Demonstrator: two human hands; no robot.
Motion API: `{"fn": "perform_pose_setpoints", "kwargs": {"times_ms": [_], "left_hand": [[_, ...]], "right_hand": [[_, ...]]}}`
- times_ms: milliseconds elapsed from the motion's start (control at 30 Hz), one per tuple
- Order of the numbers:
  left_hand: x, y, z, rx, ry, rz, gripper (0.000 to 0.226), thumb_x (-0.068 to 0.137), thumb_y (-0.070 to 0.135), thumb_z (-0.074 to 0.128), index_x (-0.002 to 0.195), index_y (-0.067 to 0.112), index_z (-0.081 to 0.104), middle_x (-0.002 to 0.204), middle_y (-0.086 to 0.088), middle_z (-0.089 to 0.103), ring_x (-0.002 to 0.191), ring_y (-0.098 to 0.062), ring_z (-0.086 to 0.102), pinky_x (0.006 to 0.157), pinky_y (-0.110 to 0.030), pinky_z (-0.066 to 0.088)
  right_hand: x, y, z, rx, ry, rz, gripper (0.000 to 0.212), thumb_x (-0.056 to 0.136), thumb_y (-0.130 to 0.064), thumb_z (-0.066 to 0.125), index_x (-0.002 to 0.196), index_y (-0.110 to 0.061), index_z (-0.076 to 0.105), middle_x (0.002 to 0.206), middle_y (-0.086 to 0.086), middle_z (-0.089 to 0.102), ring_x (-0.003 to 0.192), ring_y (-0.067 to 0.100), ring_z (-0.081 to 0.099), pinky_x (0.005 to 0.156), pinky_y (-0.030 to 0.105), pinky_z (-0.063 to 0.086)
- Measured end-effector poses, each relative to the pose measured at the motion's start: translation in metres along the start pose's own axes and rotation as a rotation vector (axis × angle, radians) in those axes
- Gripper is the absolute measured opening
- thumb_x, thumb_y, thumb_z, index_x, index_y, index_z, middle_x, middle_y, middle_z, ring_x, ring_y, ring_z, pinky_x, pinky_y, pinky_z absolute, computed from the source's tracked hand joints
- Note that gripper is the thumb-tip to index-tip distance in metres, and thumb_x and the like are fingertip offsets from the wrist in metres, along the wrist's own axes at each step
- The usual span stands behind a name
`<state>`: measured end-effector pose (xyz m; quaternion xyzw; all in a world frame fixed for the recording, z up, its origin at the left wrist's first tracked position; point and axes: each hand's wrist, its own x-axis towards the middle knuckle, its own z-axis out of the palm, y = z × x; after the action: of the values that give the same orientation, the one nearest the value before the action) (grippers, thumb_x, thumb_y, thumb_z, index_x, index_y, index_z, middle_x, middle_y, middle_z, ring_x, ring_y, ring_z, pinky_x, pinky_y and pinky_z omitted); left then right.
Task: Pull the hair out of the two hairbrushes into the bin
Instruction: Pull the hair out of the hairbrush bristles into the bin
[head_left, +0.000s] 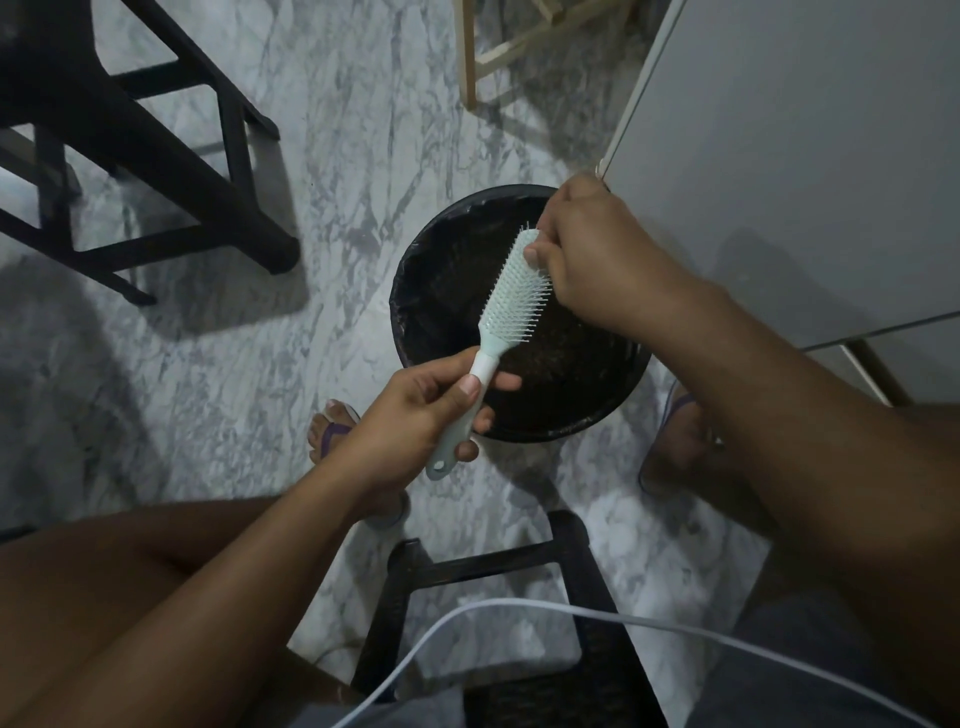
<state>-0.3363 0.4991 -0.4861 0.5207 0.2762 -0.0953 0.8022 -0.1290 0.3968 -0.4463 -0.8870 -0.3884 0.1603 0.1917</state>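
Over the open mouth of the black bin you hold one hairbrush, mint and white, clear of the rim and touching nothing but your hands. Your left hand grips the handle, fingers curled round it and the thumb pressed along its top. Your right hand is at the far end of the head, fingers bunched and curled into the bristles in a pinch. The light is too dim to tell whether any strands are between them.

This looks like the pulling step on the first brush. No second brush is in view.

The long axis of the brush runs on a diagonal. The handle's end with its hanging hole points back toward you and to the left. The head points away and to the right, with the bristles turned up toward you.

The next move likely calls for a steady left grip while the right hand draws up and off the bristle tips, then lets go over the bin's middle so that nothing lands on the marble floor.
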Motion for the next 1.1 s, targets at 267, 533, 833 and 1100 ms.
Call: {"fn": "perform_pose_setpoints", "kwargs": {"times_ms": [267, 533, 833, 1100], "left_hand": [[0.002, 0.003, 0.0, -0.133, 0.012, -0.021, 0.035, 0.105, 0.01, 0.046, 0.136, 0.013, 0.062, 0.124, -0.011, 0.071, 0.071, -0.013, 0.053, 0.052, -0.023, 0.045], [0.002, 0.008, 0.001, -0.134, 0.047, 0.005, 0.034, 0.105, 0.011, 0.047, 0.134, 0.014, 0.063, 0.125, -0.011, 0.071, 0.071, -0.013, 0.053, 0.052, -0.023, 0.044], [0.0, 0.02, 0.0, -0.342, 0.033, 0.041, 0.034, 0.105, 0.01, 0.044, 0.134, 0.006, 0.061, 0.124, -0.01, 0.071, 0.067, -0.008, 0.052, 0.05, -0.02, 0.044], [0.002, 0.022, -0.004, -0.287, 0.049, 0.047, 0.034, 0.103, 0.011, 0.046, 0.133, 0.008, 0.061, 0.123, -0.011, 0.071, 0.067, -0.009, 0.052, 0.051, -0.02, 0.044]], "right_hand": [[0.002, 0.011, -0.01, 0.582, 0.18, 0.256, 0.021, 0.099, -0.03, 0.056, 0.097, -0.012, 0.068, 0.083, -0.004, 0.072, 0.061, 0.007, 0.068, 0.059, 0.016, 0.05], [0.004, 0.041, 0.018, 0.401, 0.074, 0.326, 0.018, 0.097, -0.017, 0.057, 0.087, -0.013, 0.071, 0.078, -0.004, 0.071, 0.067, 0.008, 0.063, 0.076, 0.024, 0.054], [-0.022, 0.054, 0.085, 0.025, -0.273, 0.249, 0.014, 0.09, -0.001, 0.057, 0.092, 0.002, 0.07, 0.098, 0.021, 0.067, 0.096, 0.036, 0.062, 0.079, 0.033, 0.044], [-0.002, 0.053, 0.071, 0.115, -0.126, 0.347, 0.025, 0.089, 0.001, 0.06, 0.11, -0.006, 0.071, 0.114, 0.014, 0.065, 0.107, 0.029, 0.063, 0.09, 0.025, 0.045]]}}
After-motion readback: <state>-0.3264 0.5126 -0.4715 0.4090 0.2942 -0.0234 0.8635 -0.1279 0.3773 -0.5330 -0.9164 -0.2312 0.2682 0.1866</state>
